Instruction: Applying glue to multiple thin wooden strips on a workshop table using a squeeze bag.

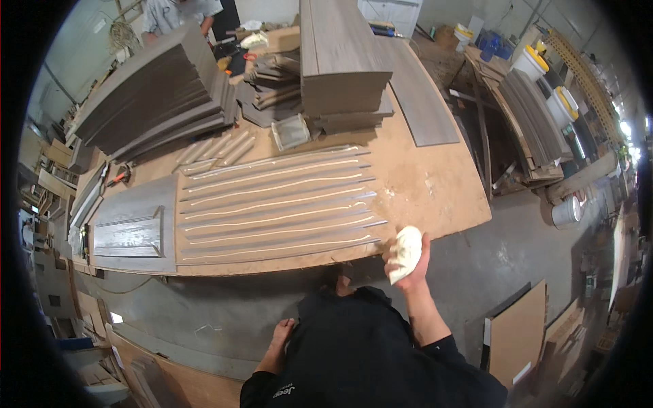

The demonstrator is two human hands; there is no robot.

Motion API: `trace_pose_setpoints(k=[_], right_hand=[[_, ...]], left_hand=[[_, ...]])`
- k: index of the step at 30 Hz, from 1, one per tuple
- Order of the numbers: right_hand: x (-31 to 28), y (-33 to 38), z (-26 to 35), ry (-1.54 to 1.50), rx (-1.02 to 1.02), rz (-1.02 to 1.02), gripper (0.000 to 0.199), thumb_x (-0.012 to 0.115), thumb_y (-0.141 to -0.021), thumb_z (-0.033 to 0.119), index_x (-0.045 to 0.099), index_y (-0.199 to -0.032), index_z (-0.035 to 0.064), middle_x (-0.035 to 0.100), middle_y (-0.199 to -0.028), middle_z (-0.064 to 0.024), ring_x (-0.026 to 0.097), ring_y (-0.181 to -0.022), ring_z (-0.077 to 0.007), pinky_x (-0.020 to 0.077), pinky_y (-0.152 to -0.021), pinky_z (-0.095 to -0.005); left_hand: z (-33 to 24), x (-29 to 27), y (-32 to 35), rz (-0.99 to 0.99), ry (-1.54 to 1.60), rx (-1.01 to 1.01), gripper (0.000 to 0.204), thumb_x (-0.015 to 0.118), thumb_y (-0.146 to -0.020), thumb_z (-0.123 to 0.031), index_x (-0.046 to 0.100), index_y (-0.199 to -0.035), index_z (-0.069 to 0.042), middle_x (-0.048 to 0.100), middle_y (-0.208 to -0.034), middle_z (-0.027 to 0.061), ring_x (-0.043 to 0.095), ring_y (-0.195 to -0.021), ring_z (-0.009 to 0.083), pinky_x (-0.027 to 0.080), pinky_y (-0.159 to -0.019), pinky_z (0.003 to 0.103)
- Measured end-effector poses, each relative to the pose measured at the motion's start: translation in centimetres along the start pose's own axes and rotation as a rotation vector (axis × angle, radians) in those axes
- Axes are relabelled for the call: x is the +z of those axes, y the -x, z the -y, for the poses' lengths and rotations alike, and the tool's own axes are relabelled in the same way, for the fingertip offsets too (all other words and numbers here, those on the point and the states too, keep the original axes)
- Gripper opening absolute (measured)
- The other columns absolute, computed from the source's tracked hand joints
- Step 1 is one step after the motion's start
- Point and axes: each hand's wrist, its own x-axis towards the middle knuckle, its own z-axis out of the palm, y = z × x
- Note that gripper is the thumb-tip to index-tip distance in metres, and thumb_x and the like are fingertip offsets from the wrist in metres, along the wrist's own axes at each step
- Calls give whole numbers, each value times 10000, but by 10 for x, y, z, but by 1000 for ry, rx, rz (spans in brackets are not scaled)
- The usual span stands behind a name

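Observation:
My right hand point(413, 270) grips a soft, cream-coloured glue bag point(407, 250) over the table's front edge. To its left, several narrow grey wooden strips point(272, 221) lie side by side on the tan worktable point(435, 197), with wavy cream beads of glue along them. My left hand point(283, 331) hangs low beside my body, fingers curled, and nothing shows in it. A grey panel point(129, 231) with a smaller framed piece on top rests at the table's left end.
Tall stacks of grey boards point(347, 88) and panels point(156, 95) stand at the back. Wrapped tubes point(218, 148), a small white tray point(291, 132) and an orange-handled tool point(120, 177) lie between. A co-worker point(178, 15) stands beyond. Boards point(534, 115) and buckets point(530, 63) are at right.

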Motion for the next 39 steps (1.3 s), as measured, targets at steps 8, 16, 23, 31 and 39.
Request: trace_pose_setpoints(k=[8,16,23,31,39], right_hand=[[15,53,-33,-19,75,-89,472,457,-963,594,670,-1034,178,646,-838,-70,496,-613,-202,372,-416,-276],[7,94,30,-130,-112,14,519,463,-943,616,699,-1062,168,614,-900,-41,517,-710,-186,413,-497,-302],[-22,123,130,-227,-82,106,507,479,-917,661,651,-1116,227,577,-925,-38,498,-767,-222,393,-540,-339],[-25,56,185,-80,490,418,447,423,-1031,463,528,-1339,156,523,-1110,-57,560,-915,-232,448,-618,-359],[6,45,97,120,992,335,348,450,-1029,434,541,-1238,170,546,-995,-44,563,-757,-184,444,-565,-342]], left_hand=[[-123,3,-34,-54,50,-56,526,571,-972,-468,617,-1286,-48,693,-1187,173,648,-1143,279,475,-992,354],[-245,46,14,191,-57,40,544,583,-984,-420,552,-1370,-38,684,-1236,165,646,-1162,253,480,-997,333],[-281,154,24,292,197,164,446,582,-1008,-366,599,-1311,-38,707,-1147,98,649,-1089,171,495,-946,305],[-322,206,128,-358,268,89,399,546,-1003,-392,632,-1244,-86,698,-1160,145,661,-1104,311,516,-928,409],[-169,313,271,-942,676,-634,374,599,-912,-370,687,-1142,-88,706,-1116,169,666,-1059,343,521,-914,436]])
